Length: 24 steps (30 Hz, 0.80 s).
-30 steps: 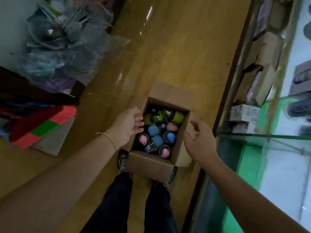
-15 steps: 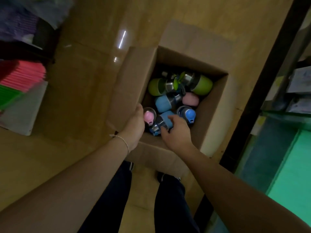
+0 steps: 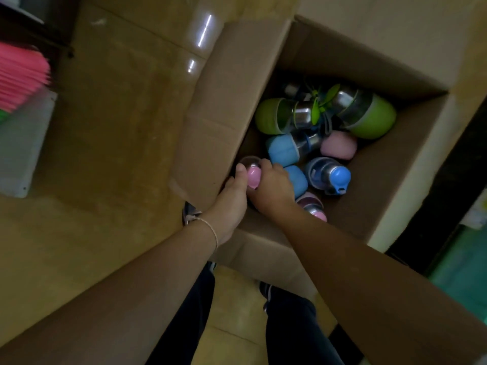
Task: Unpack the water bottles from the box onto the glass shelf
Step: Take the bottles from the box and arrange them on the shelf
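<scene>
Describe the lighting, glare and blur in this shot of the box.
Head view: dim overall, the box interior deeply shadowed; two bright glare streaks on the glossy floor; pink stack at the left edge smeared by blur; the right hand and the pink-capped bottle it grips look soft; wide-angle lens bows the box's edges.

No writing to read

We can read no text, label, brand or number: the cardboard box (image 3: 229,101) shows plain brown walls, and the water bottles (image 3: 283,152), also the pink-capped bottle (image 3: 253,177), are too dim and blurred for any letters.
</scene>
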Each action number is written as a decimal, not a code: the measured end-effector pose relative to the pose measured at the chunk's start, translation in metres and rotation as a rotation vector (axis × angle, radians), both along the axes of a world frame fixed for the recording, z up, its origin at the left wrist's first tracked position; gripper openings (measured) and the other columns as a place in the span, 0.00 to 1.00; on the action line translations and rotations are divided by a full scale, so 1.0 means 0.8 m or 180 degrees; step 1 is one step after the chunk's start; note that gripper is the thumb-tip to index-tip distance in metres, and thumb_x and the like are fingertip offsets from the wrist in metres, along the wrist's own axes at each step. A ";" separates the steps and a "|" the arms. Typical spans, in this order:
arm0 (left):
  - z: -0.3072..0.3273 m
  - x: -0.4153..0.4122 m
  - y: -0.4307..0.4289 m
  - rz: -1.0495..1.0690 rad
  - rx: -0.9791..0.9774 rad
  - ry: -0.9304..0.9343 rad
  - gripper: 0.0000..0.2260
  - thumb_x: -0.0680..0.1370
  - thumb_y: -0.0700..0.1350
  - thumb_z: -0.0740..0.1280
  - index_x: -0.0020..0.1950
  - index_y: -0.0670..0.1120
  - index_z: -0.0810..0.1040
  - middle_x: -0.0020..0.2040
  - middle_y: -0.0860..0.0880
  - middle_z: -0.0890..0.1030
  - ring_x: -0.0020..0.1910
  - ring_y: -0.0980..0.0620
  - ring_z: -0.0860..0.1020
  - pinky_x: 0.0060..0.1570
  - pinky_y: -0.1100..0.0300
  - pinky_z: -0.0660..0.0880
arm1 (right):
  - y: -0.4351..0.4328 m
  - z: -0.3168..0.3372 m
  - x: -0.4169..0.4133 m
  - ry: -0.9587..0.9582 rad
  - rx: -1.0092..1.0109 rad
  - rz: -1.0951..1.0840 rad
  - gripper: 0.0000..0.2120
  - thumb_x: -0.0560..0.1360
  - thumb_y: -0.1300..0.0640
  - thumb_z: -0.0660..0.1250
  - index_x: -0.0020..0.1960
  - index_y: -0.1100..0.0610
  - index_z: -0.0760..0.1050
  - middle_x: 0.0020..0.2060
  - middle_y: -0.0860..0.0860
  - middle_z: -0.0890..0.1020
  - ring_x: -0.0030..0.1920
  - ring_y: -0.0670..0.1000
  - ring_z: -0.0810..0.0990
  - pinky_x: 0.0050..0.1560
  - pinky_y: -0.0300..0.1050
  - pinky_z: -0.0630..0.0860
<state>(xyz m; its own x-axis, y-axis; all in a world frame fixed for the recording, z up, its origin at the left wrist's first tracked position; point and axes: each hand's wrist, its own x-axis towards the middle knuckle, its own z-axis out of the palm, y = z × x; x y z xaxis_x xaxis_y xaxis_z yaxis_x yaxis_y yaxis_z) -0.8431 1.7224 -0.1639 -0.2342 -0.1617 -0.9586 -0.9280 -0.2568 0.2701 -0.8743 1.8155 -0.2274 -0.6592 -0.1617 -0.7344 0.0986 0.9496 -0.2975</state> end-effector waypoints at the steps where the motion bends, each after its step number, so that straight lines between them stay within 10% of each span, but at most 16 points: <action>1: -0.006 -0.001 -0.001 -0.0018 0.0026 -0.0017 0.31 0.79 0.67 0.51 0.77 0.50 0.62 0.69 0.53 0.69 0.67 0.51 0.68 0.70 0.57 0.59 | 0.000 -0.004 0.000 0.0051 0.0038 0.0079 0.33 0.73 0.43 0.70 0.72 0.55 0.63 0.63 0.58 0.72 0.63 0.60 0.71 0.60 0.54 0.70; 14: 0.001 -0.010 0.000 0.0106 -0.0062 0.0035 0.31 0.80 0.65 0.51 0.79 0.50 0.58 0.75 0.48 0.64 0.74 0.47 0.63 0.75 0.47 0.58 | 0.022 0.003 -0.016 0.0259 -0.0025 0.0179 0.30 0.72 0.41 0.70 0.65 0.60 0.70 0.57 0.59 0.77 0.58 0.59 0.75 0.57 0.51 0.72; 24: -0.013 -0.015 -0.006 -0.0114 -0.0368 -0.0292 0.61 0.53 0.84 0.54 0.79 0.53 0.55 0.76 0.48 0.65 0.72 0.46 0.66 0.72 0.45 0.62 | 0.091 0.124 -0.050 0.0440 -0.0509 -0.0320 0.28 0.67 0.39 0.73 0.58 0.56 0.76 0.51 0.52 0.81 0.50 0.53 0.79 0.50 0.49 0.77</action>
<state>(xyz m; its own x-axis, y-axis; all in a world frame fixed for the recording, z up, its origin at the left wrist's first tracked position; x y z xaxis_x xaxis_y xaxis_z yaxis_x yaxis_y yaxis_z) -0.8548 1.7177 -0.1747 -0.1541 -0.2652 -0.9518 -0.9581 -0.1952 0.2096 -0.9145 1.8887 -0.1279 -0.7703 -0.1973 -0.6064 0.1381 0.8767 -0.4608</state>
